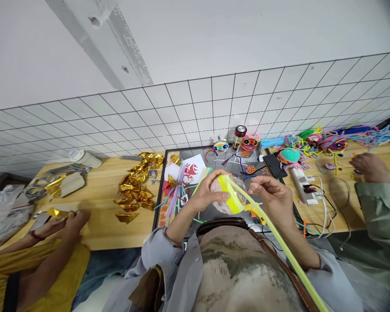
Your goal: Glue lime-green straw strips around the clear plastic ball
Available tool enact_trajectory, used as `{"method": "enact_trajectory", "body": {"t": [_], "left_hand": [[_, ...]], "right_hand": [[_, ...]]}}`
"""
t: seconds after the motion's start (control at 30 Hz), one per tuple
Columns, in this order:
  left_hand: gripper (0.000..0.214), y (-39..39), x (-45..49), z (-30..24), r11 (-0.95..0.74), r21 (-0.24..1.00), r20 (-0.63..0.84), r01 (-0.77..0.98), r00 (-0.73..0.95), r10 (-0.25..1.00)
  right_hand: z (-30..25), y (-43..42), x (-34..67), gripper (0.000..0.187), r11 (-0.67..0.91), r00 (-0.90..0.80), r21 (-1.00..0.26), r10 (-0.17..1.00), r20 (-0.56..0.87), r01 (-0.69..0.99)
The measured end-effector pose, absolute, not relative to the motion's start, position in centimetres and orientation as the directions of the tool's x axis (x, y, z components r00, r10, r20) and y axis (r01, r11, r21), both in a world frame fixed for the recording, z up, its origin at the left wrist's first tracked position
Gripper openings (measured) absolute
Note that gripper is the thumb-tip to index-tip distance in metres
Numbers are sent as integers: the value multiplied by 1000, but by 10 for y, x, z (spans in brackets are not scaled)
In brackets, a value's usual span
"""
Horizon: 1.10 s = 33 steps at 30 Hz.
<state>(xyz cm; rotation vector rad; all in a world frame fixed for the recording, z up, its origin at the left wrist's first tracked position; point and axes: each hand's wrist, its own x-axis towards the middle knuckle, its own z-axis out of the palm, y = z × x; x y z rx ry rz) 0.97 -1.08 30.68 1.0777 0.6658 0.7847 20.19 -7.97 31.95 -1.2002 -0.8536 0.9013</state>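
My left hand (209, 190) is closed round the edge of a clear, round plastic piece (219, 206) held above the tray. Bright yellow fuzzy strips, like pipe cleaners (232, 197), are wrapped side by side across its middle. One long yellow strip (279, 240) runs from the wrapped band down past my right forearm to the lower right. My right hand (273, 195) is beside the round piece, thumb and fingertips pinched together; what they hold is too small to make out. Just below, a yellow tool with an orange part (256, 212) is partly hidden.
Beneath my hands lies a dark-framed tray (159, 203) with pipe cleaners (179, 186) and a red-printed paper (195, 169). Gold foil pieces (136, 186) lie left. Behind stand a flask (238, 138) and decorated round figures (220, 145). A power strip (303, 186) and co-workers' hands (370, 167) flank me.
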Motion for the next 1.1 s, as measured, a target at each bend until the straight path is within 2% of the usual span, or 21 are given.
{"method": "enact_trajectory", "body": {"t": [0.2, 0.33, 0.47, 0.57, 0.67, 0.8, 0.93, 1.03, 1.1], "left_hand": [[68, -8, 10, 302, 336, 892, -136, -304, 527, 839], [70, -6, 9, 300, 327, 902, -144, -281, 520, 842], [71, -5, 9, 300, 312, 912, -140, -268, 512, 848], [69, -5, 9, 301, 303, 914, -130, -270, 512, 849], [68, -4, 9, 303, 297, 920, -130, -255, 515, 847], [68, -4, 10, 306, 302, 924, -139, -232, 533, 835], [70, -3, 12, 307, 299, 927, -136, -227, 541, 830], [71, -3, 11, 306, 279, 940, -132, -195, 545, 828], [71, -3, 10, 306, 260, 950, -124, -175, 552, 825]], "right_hand": [[318, -77, 201, 30, 103, 431, -966, 902, -9, -238], [318, -75, 203, 31, 56, 372, -950, 926, -66, -307], [314, -72, 204, 30, 76, 356, -956, 934, -32, -284], [311, -72, 204, 28, 127, 348, -978, 935, 62, -167], [314, -72, 202, 32, 179, 287, -981, 939, 191, 69], [329, -69, 197, 36, 330, 169, -889, 903, 396, 318], [343, -62, 194, 26, 411, 40, -808, 882, 470, 422], [346, -57, 193, 14, 431, 1, -766, 871, 491, 477], [346, -55, 193, 12, 441, -5, -740, 860, 510, 509]]}}
